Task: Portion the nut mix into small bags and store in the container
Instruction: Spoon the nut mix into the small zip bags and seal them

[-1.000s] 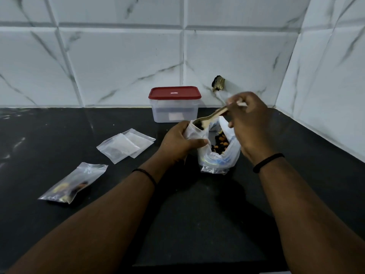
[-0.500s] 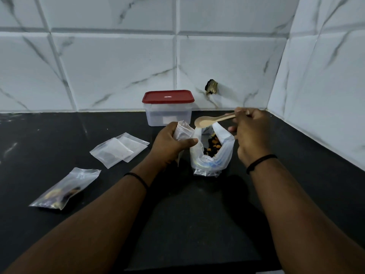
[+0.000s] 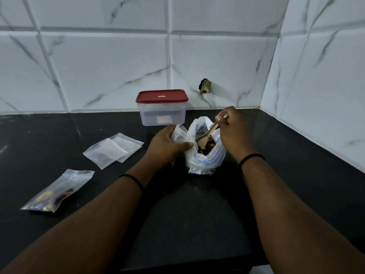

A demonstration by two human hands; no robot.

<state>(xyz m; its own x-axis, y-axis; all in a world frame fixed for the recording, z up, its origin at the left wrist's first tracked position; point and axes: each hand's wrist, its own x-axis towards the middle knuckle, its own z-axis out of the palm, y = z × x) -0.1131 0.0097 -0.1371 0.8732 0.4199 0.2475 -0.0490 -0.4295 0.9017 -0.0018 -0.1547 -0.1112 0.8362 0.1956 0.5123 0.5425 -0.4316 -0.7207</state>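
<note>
A large plastic bag of nut mix (image 3: 205,157) stands open on the black counter. My right hand (image 3: 234,131) grips a wooden spoon (image 3: 205,136), whose bowl dips into the nuts. My left hand (image 3: 167,144) holds a small clear bag (image 3: 180,133) upright, right beside the big bag. A filled small bag (image 3: 57,191) lies at the left. Two empty small bags (image 3: 112,149) lie overlapped further back. The clear container with a red lid (image 3: 162,107) stands shut against the wall.
The black counter (image 3: 197,214) runs to a white marble-tiled wall behind and on the right. A dark broken fitting (image 3: 205,86) sticks out of the wall behind the nut bag.
The spoon has left the small bag's mouth, swung over the big bag, and now tips down into the nuts. My left hand still holds the small bag.
</note>
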